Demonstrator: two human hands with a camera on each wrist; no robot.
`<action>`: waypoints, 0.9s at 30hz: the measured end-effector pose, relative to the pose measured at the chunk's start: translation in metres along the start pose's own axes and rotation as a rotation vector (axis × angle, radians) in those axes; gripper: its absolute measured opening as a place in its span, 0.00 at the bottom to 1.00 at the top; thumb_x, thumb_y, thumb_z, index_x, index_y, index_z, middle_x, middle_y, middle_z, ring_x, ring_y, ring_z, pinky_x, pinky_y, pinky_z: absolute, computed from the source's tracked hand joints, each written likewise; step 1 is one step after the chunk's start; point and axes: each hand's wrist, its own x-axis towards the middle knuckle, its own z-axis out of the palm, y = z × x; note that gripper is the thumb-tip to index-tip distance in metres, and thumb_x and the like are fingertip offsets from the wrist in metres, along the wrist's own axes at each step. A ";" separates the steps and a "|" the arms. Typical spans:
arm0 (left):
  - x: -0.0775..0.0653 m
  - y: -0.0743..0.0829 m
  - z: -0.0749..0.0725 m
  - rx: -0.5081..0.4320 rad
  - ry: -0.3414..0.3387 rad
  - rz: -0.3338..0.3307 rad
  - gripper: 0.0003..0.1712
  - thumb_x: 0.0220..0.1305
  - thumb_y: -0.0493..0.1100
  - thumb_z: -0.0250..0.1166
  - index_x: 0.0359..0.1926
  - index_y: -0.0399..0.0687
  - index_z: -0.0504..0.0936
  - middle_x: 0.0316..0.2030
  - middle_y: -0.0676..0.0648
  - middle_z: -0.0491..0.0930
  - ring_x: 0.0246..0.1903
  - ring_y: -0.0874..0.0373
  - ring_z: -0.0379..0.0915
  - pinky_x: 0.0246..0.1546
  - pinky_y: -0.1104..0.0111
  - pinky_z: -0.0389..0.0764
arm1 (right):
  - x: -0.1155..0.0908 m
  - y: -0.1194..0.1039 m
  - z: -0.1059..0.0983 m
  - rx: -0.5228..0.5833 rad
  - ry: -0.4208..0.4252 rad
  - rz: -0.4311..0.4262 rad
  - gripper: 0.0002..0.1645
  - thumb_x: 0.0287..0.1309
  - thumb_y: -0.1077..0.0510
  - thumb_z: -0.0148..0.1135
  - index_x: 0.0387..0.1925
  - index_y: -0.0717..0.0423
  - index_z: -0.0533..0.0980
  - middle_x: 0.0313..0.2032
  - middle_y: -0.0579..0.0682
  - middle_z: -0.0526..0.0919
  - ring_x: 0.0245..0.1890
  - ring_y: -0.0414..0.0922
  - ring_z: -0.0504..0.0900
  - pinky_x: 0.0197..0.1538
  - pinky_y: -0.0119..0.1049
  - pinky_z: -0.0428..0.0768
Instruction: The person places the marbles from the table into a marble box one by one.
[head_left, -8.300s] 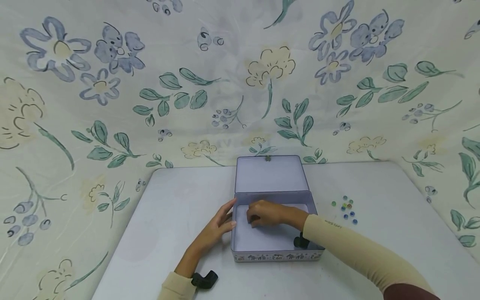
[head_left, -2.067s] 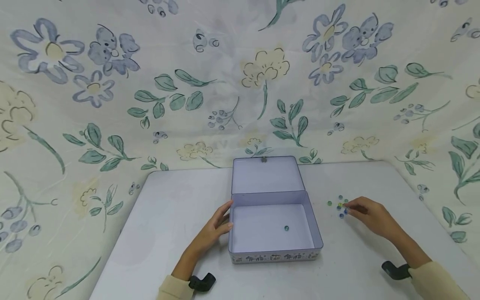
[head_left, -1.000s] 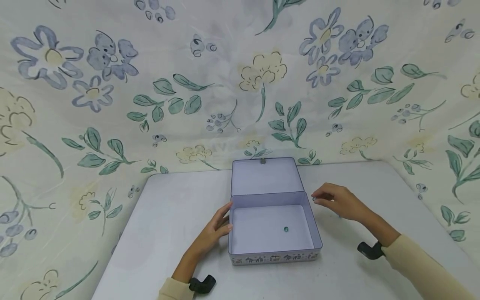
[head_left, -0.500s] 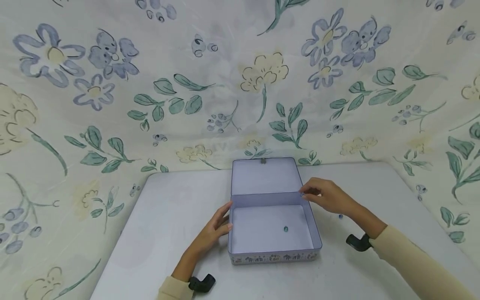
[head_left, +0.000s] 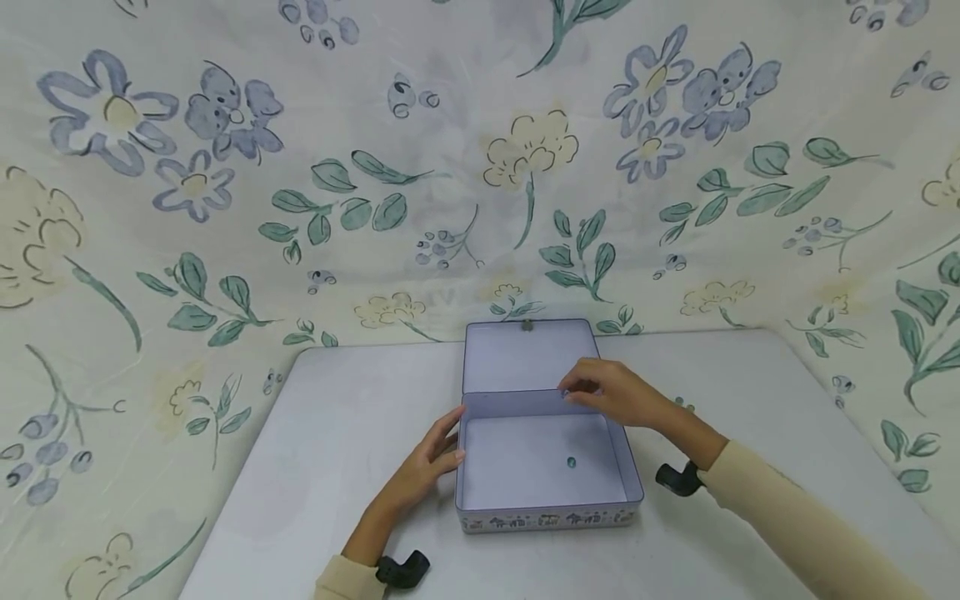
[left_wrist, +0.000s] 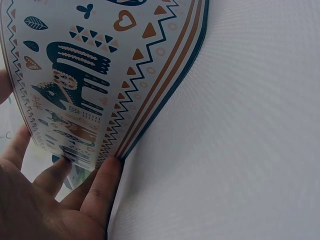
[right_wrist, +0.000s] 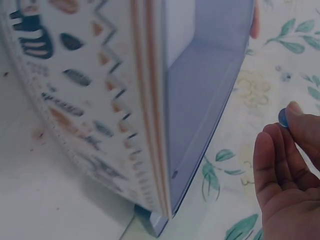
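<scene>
A lilac-lined tin box point(head_left: 549, 519) with printed animal sides stands on the table, its hinged lid point(head_left: 532, 358) raised at the back. My left hand point(head_left: 423, 460) rests its extended fingers and thumb along the box's left wall. Above the back right part of the box is my right hand point(head_left: 618, 393). It pinches a small blue glass marble point(right_wrist: 283, 117) between thumb and fingertips, as the right wrist view shows. On the box floor, right of the middle, lies a single teal marble point(head_left: 572, 462).
To the right of the box a few green marbles point(head_left: 684, 404) show past my right forearm, which hides others. The white table point(head_left: 360, 400) ends at a floral-patterned cloth point(head_left: 450, 192) that rises behind it.
My right hand was in the box, then among the marbles at the right. It has carried one marble leftward over the box. My left hand has stayed at the box's left side.
</scene>
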 end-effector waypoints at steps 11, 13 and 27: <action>-0.002 0.002 0.000 0.003 -0.003 0.004 0.40 0.74 0.40 0.55 0.79 0.59 0.48 0.80 0.43 0.41 0.76 0.31 0.43 0.69 0.37 0.62 | 0.023 -0.010 0.018 0.049 -0.026 -0.070 0.10 0.61 0.63 0.67 0.44 0.61 0.83 0.39 0.47 0.85 0.39 0.38 0.83 0.44 0.28 0.84; -0.002 0.002 0.000 0.007 0.001 0.006 0.40 0.74 0.40 0.55 0.79 0.59 0.48 0.80 0.44 0.41 0.76 0.31 0.43 0.69 0.37 0.62 | 0.025 -0.011 0.022 0.048 -0.030 -0.095 0.10 0.61 0.64 0.67 0.44 0.61 0.83 0.39 0.47 0.85 0.39 0.39 0.83 0.44 0.28 0.84; -0.002 -0.001 0.000 -0.008 0.010 -0.017 0.40 0.73 0.41 0.56 0.79 0.63 0.49 0.80 0.45 0.41 0.76 0.31 0.43 0.67 0.38 0.67 | 0.037 -0.017 0.043 0.038 -0.093 -0.121 0.09 0.61 0.64 0.67 0.44 0.62 0.83 0.40 0.49 0.85 0.39 0.40 0.83 0.43 0.26 0.83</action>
